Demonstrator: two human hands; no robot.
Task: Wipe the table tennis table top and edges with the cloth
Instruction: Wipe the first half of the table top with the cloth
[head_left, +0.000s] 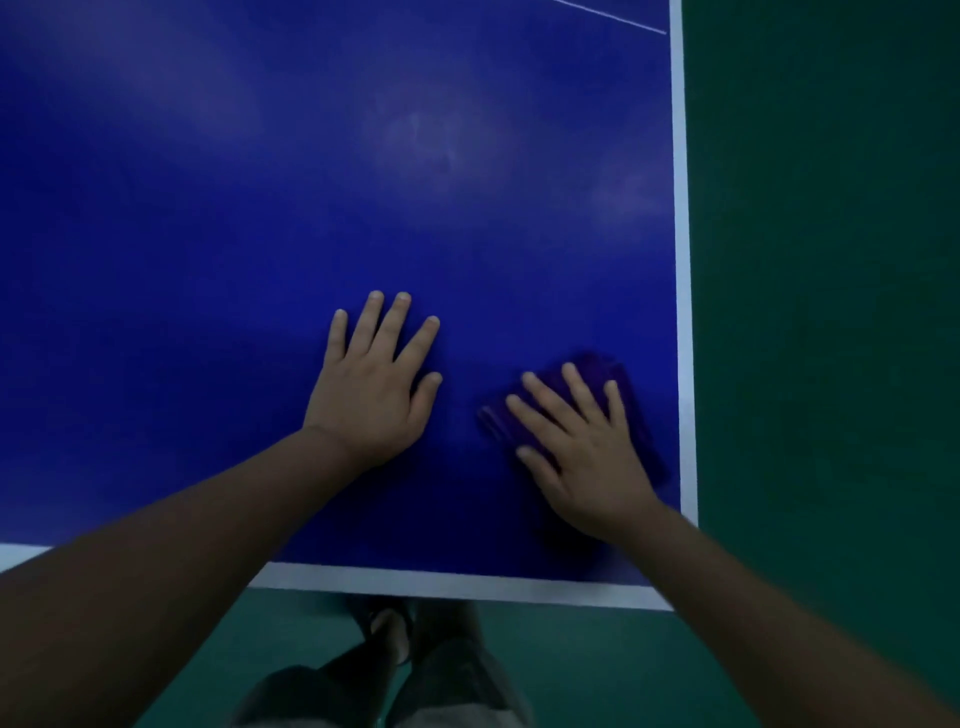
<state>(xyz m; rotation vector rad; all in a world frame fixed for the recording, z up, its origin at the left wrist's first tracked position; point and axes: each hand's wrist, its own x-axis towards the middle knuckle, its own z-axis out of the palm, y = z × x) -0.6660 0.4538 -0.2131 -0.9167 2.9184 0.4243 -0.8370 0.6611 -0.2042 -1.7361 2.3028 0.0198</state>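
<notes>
The blue table tennis table (260, 234) fills most of the head view, with a white line along its near edge and its right edge. A folded purple cloth (636, 400) lies flat on the top near the right corner. My right hand (582, 447) presses on the cloth with straight, spread fingers and covers most of it. My left hand (376, 384) rests flat on the bare table top to the left of the cloth, fingers spread.
Green floor (831, 312) runs along the right side of the table and below its near edge. My legs and feet (405, 654) stand on the floor just under the near edge. Faint pale smears (431, 140) show on the far table surface.
</notes>
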